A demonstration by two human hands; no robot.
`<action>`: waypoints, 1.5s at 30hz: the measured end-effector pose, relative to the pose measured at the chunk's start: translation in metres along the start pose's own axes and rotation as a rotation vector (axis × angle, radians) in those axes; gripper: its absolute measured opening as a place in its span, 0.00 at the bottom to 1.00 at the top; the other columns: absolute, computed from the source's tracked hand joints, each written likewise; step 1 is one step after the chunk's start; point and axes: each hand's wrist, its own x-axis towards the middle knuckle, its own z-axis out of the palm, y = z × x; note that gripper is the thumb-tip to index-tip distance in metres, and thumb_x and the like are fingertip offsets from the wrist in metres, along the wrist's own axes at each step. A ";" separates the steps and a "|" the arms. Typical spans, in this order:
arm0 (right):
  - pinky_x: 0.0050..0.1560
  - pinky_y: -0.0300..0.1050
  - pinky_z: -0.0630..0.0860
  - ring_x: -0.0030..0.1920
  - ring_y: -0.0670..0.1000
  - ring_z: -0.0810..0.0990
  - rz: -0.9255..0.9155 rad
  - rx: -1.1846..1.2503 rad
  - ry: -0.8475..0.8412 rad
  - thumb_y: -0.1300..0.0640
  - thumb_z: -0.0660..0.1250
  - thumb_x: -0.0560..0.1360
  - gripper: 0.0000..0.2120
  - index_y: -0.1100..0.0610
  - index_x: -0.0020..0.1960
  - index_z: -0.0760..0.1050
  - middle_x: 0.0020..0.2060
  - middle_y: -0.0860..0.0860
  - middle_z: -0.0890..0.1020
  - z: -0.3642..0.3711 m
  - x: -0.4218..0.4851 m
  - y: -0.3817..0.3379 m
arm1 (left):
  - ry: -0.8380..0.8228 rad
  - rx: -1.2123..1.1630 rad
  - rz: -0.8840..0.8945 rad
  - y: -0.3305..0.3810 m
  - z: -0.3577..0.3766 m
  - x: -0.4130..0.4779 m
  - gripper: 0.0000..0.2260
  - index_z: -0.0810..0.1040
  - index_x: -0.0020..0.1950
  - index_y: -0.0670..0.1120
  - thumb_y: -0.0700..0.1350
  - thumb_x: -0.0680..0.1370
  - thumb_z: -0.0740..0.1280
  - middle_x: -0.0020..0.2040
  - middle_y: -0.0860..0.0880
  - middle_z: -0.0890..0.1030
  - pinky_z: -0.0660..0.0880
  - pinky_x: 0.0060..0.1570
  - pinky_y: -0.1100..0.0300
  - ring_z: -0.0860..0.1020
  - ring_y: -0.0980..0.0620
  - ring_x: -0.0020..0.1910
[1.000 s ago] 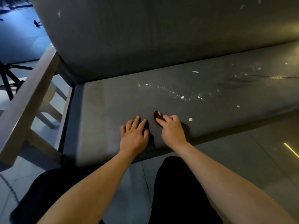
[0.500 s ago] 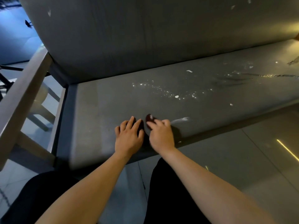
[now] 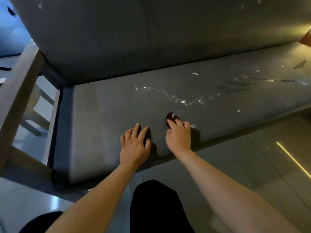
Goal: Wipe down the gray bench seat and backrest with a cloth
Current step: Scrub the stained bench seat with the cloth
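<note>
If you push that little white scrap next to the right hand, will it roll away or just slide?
The white scrap looks thin and flat, so it would probably slide or flutter, not roll. It seems very light, so a small nudge from the right hand likely shifts it. Lying near the front edge of the gray seat, it might drop to the floor.

My left hand (image 3: 134, 145) has bare seat (image 3: 101, 118) open toward the wooden armrest (image 3: 18, 91), which walls that end. Ahead of my right hand (image 3: 178, 137), a dark red object (image 3: 170, 117) and white crumbs (image 3: 183, 101) litter the way; the backrest (image 3: 151, 34) blocks behind.
</note>
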 end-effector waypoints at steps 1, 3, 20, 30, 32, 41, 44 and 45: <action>0.70 0.51 0.69 0.67 0.56 0.68 -0.070 0.022 -0.028 0.53 0.57 0.83 0.20 0.51 0.74 0.72 0.70 0.51 0.76 0.004 -0.010 -0.015 | -0.004 -0.028 0.007 -0.001 -0.001 -0.001 0.24 0.59 0.80 0.55 0.58 0.84 0.52 0.82 0.48 0.57 0.53 0.77 0.46 0.55 0.45 0.79; 0.68 0.53 0.71 0.64 0.56 0.71 -0.226 0.058 -0.074 0.54 0.56 0.84 0.19 0.51 0.73 0.74 0.68 0.51 0.79 0.014 -0.026 -0.038 | 0.019 -0.099 0.033 -0.005 -0.001 -0.002 0.23 0.62 0.80 0.52 0.53 0.84 0.57 0.82 0.48 0.59 0.52 0.77 0.47 0.56 0.46 0.79; 0.66 0.55 0.63 0.64 0.56 0.65 0.102 0.028 0.059 0.52 0.54 0.82 0.19 0.45 0.69 0.75 0.66 0.51 0.73 0.027 -0.058 -0.059 | 0.123 -0.231 0.468 -0.026 0.006 -0.008 0.21 0.75 0.71 0.49 0.54 0.80 0.59 0.68 0.51 0.78 0.64 0.68 0.56 0.72 0.51 0.67; 0.72 0.55 0.61 0.70 0.58 0.60 0.371 0.090 0.242 0.62 0.59 0.82 0.26 0.47 0.78 0.65 0.76 0.51 0.64 0.012 -0.074 -0.005 | 0.101 0.023 0.595 -0.021 0.009 -0.020 0.22 0.67 0.77 0.55 0.56 0.82 0.58 0.75 0.55 0.70 0.59 0.73 0.54 0.65 0.52 0.73; 0.71 0.55 0.67 0.68 0.57 0.62 0.319 0.190 0.292 0.65 0.60 0.81 0.25 0.49 0.76 0.70 0.75 0.50 0.67 0.022 -0.082 -0.014 | 0.099 0.053 0.567 -0.017 0.010 -0.019 0.22 0.66 0.77 0.55 0.57 0.83 0.56 0.76 0.54 0.69 0.60 0.72 0.53 0.64 0.51 0.73; 0.65 0.55 0.76 0.66 0.60 0.71 0.107 0.251 0.389 0.66 0.65 0.80 0.21 0.51 0.70 0.77 0.69 0.57 0.73 0.037 -0.099 0.015 | 0.038 0.034 0.515 0.023 0.018 -0.015 0.20 0.64 0.78 0.53 0.50 0.85 0.52 0.76 0.52 0.68 0.57 0.72 0.50 0.62 0.48 0.73; 0.66 0.40 0.73 0.63 0.56 0.70 0.371 0.455 0.493 0.66 0.66 0.79 0.21 0.52 0.69 0.77 0.65 0.55 0.67 0.022 -0.084 0.041 | 0.052 0.106 0.524 0.017 0.027 -0.012 0.21 0.63 0.79 0.55 0.54 0.85 0.51 0.78 0.53 0.64 0.55 0.74 0.49 0.59 0.48 0.75; 0.65 0.32 0.70 0.63 0.54 0.69 0.469 0.534 0.483 0.65 0.65 0.81 0.20 0.51 0.71 0.75 0.66 0.53 0.65 0.017 -0.081 0.047 | 0.062 0.120 0.519 0.016 0.029 -0.012 0.21 0.63 0.79 0.55 0.54 0.85 0.51 0.78 0.53 0.64 0.54 0.74 0.49 0.59 0.48 0.75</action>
